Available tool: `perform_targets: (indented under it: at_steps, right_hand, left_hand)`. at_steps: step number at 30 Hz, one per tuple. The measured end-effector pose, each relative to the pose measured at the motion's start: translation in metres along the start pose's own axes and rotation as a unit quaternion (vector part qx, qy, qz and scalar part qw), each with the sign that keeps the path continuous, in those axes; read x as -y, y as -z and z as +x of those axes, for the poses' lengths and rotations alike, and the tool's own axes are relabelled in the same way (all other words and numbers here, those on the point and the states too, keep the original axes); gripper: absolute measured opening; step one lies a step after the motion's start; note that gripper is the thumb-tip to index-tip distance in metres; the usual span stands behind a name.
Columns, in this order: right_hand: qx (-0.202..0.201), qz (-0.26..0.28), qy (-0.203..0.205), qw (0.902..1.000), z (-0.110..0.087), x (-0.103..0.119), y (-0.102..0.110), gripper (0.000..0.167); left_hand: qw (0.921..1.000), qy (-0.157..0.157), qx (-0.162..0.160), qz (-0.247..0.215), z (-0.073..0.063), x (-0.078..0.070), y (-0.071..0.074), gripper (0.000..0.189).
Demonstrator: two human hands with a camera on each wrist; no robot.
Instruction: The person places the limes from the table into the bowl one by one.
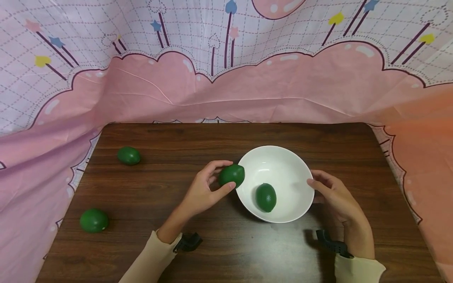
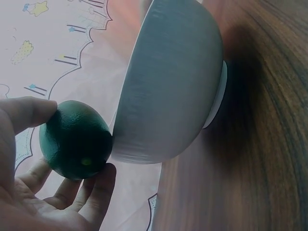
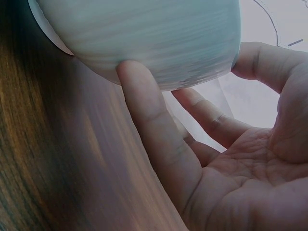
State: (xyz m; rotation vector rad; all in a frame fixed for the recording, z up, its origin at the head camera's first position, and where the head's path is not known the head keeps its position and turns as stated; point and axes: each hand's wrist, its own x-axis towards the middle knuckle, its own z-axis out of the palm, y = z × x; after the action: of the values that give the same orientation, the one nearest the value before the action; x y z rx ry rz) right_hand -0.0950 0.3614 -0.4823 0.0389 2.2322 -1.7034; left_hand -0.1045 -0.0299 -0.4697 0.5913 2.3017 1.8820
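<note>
My left hand [image 1: 205, 190] pinches a dark green lime [image 1: 231, 175] between thumb and fingers, at the left rim of a white bowl [image 1: 288, 173]. In the left wrist view, the held lime [image 2: 77, 139] is level with the bowl's upper edge, beside its outer wall [image 2: 168, 86]. Inside the bowl lies another lime [image 1: 266, 197], left of its middle. My right hand [image 1: 341, 202] grips the bowl's right side, thumb at the rim. Its fingers [image 3: 149, 106] reach along the outside wall in the right wrist view.
Two more limes lie on the left of the dark wooden table [image 1: 226, 251]: one lime [image 1: 129, 155] farther back, one lime [image 1: 93, 220] nearer. A pink and white patterned cloth [image 1: 226, 90] hangs behind the table and along its sides. Each wrist wears a black strap [image 1: 189, 242].
</note>
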Motion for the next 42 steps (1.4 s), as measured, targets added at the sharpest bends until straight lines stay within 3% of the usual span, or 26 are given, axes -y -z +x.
perform_targets:
  at_steps: [30, 42]
  right_hand:
    - [0.001, -0.003, 0.006, 1.0000, 0.000, -0.002, -0.001, 0.049]
    - [0.001, 0.001, 0.007, 1.0000, 0.001, 0.000, 0.000, 0.048]
  left_hand:
    - [0.9997, -0.019, 0.007, 0.011, 0.007, -0.005, -0.016, 0.052]
    - [0.9981, -0.029, 0.018, 0.052, 0.011, -0.011, -0.018, 0.052]
